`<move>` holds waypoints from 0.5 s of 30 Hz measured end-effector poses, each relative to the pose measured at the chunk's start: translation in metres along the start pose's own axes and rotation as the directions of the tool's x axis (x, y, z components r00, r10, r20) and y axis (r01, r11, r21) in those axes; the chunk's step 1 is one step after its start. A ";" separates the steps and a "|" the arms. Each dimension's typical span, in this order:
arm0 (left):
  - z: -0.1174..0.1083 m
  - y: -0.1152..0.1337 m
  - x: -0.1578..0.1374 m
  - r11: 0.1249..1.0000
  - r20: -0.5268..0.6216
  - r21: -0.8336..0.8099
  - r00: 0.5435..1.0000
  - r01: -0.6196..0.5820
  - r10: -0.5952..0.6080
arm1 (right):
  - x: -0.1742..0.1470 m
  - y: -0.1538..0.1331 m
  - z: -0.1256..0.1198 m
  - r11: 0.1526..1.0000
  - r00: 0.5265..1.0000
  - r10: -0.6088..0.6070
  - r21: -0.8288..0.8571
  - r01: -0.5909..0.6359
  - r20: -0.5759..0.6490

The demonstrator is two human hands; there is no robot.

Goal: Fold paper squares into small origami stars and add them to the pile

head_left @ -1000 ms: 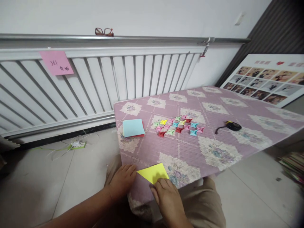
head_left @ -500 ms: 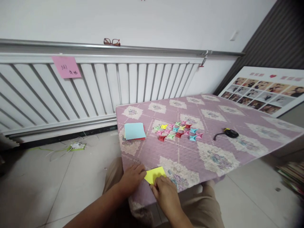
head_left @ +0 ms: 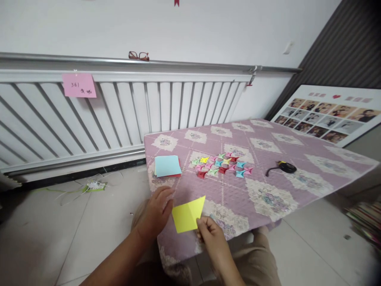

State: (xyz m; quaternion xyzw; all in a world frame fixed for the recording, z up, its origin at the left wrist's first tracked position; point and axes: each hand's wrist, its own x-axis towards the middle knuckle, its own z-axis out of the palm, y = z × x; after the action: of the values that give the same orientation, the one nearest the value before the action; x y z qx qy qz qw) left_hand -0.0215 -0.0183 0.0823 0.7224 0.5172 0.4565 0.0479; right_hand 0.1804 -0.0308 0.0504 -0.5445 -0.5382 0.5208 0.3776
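A yellow sheet of paper (head_left: 187, 216) with a faint crease down its middle is raised above the near edge of the table. Its lower right side is pinched between the thumb and fingers of my right hand (head_left: 212, 234). My left hand (head_left: 158, 208) is beside the sheet's left edge, fingers apart and holding nothing. Whether its thumb brushes the paper, I cannot tell. Farther back lies a stack of coloured paper (head_left: 167, 166), light blue on top with red showing below. Several small folded paper pieces (head_left: 218, 163) in mixed colours sit in rows right of the stack.
A purple floral cloth covers the table (head_left: 205, 188). On its right lies a black cable (head_left: 286, 167). Behind stands a white radiator (head_left: 125, 107) with glasses (head_left: 138, 56) on the pipe above. A power strip (head_left: 94, 186) rests on the floor at left.
The yellow paper was folded flat on the table; now it is opened out and lifted in my right hand. My left hand has come off it, moving up and left.
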 end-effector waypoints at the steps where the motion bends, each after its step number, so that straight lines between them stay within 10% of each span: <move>1: 0.001 -0.001 -0.005 1.000 0.004 -0.013 1.000 0.007 -0.007 | 0.001 0.003 -0.001 0.991 0.995 0.095 0.095 -0.095 0.011; 6: 0.028 0.004 -0.049 0.994 0.330 0.064 0.942 -0.086 0.060 | 0.002 0.026 -0.002 0.962 0.966 0.259 0.083 -0.259 0.015; 15: 0.070 0.016 -0.065 0.971 0.654 0.167 0.756 -0.172 0.021 | 0.008 0.033 -0.018 0.956 0.990 0.138 -0.259 -0.136 -0.010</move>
State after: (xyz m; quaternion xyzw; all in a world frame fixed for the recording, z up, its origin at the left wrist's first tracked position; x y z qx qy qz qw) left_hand 0.0362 -0.0482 0.0106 0.8620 0.4772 0.1214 0.1209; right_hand 0.2031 -0.0248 0.0201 -0.6231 -0.5642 0.4729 0.2641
